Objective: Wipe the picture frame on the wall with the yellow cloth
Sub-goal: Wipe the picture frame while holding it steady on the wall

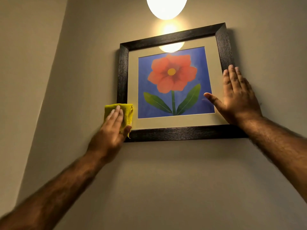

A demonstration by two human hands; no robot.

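A dark wooden picture frame (174, 133) hangs slightly tilted on the beige wall, holding a red flower print on blue. My left hand (113, 128) presses a folded yellow cloth (127, 112) flat against the frame's lower left corner, covering part of the left rail. My right hand (235, 97) lies flat and spread on the frame's right side, fingers up along the rail, thumb reaching onto the glass.
A glowing round lamp (167, 5) hangs above the frame and reflects in the glass. A wall corner (49, 80) runs diagonally at the left. Bare wall (166, 180) spreads below the frame.
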